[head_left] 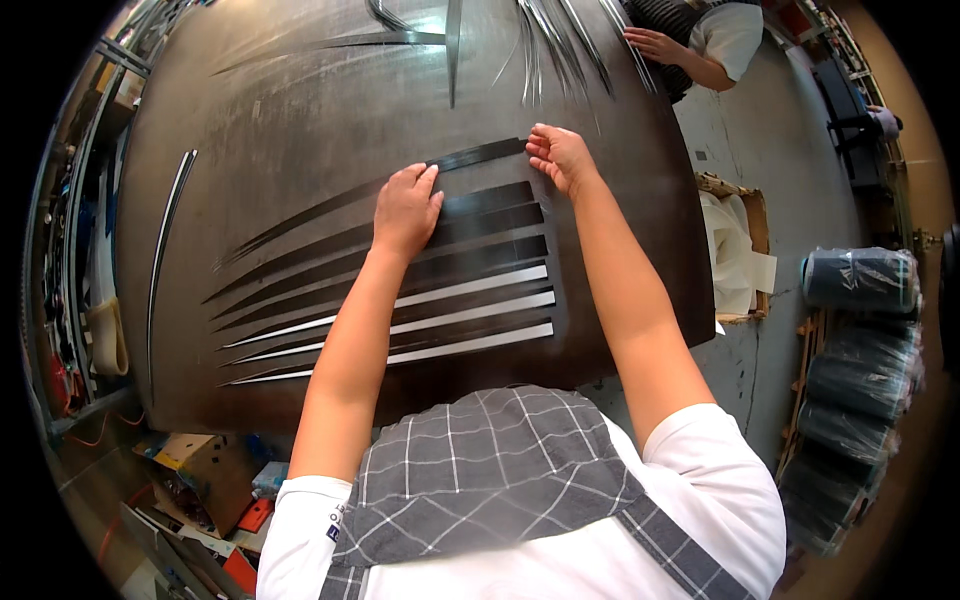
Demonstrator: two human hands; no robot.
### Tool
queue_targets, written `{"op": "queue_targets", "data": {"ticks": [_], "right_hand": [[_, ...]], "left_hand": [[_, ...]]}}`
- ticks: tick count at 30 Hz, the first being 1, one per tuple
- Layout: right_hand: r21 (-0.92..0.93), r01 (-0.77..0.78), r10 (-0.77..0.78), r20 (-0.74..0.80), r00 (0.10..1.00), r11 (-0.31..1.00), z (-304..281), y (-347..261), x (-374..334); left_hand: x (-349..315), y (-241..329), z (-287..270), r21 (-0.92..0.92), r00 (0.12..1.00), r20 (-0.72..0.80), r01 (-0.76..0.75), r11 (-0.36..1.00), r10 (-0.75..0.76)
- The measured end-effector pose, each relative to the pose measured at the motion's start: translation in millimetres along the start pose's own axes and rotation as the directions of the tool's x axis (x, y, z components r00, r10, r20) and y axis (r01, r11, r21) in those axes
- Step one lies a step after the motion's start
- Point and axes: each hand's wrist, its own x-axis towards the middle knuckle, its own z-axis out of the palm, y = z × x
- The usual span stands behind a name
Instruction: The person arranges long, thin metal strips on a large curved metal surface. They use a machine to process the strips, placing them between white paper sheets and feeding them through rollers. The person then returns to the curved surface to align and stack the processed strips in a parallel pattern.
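A long dark tapered strip point(480, 155) lies across the metal-topped table, its wide end to the right and its pointed end to the left. Curled over its middle, my left hand point(405, 212) grips it with fingertips and thumb. At the wide end, my right hand point(560, 158) has its fingers closed in a pinch on the strip's tip; the exact contact is partly hidden. Nearer to me, more dark strips point(515, 215) lie in a fan of rows, with three pale, shiny strips point(520, 328) among the closest ones. My left forearm crosses over them.
Loose thin strips point(545, 50) and a dark blade-like strip point(453, 55) lie at the table's far side. A long curved strip point(168, 225) lies at left. Another person's hand point(655, 45) touches strips far right. Beside the table stand a cardboard box point(760, 215) and plastic-wrapped rolls point(850, 390).
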Motion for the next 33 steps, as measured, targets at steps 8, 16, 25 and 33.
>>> {"op": "queue_targets", "data": {"ticks": [8, 16, 25, 33], "right_hand": [[-0.24, 0.038, -0.031, 0.034, 0.999, 0.97, 4.7, 6.0, 2.1], [-0.158, 0.05, -0.058, -0.048, 0.997, 0.986, 17.1, 2.8, -7.4], [-0.465, 0.356, -0.341, 0.12, 0.932, 0.81, 13.3, 13.3, -1.0], [-0.159, 0.101, -0.124, -0.14, 0.982, 0.982, 17.4, 5.9, -1.0]], "left_hand": [[-4.2, -3.2, 8.4, 0.012, 1.0, -0.012, -0.004, 1.0, 0.004], [-4.4, -1.0, 3.5, -0.003, 0.999, -0.023, 0.025, 1.0, -0.025], [-5.6, -6.4, 5.6, -0.013, 0.998, -0.064, -0.014, 1.0, 0.013], [-7.2, -7.9, 3.8, -0.022, 0.999, -0.05, -0.003, 1.0, 0.002]]}}
